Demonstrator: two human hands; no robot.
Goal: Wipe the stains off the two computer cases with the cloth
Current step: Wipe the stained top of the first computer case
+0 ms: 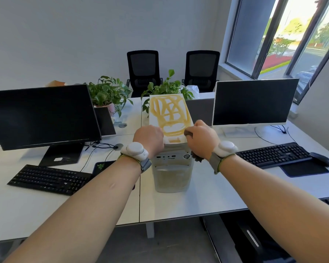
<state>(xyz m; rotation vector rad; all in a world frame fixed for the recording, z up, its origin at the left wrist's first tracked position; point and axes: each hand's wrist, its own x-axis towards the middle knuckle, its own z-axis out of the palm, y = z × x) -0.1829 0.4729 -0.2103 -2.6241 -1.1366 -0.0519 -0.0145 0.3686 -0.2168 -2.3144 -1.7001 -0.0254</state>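
Note:
A white computer case (170,103) stands at the desk's middle, its upper face smeared with yellow-brown stains (168,112). Below its near edge is a greyish front with ports (171,168); I cannot tell whether that is a second case. My left hand (149,137) grips the near left edge of the stained face, fingers curled over it. My right hand (200,137) sits at the near right corner and grips a dark brown cloth (188,133), with an end of it hanging below the palm.
A black monitor (40,116) and black keyboard (49,179) are on the left. A white-framed monitor (254,103), keyboard (273,154) and mouse (321,158) are on the right. Two potted plants (108,92) and two office chairs (142,69) stand behind the white desk (198,202).

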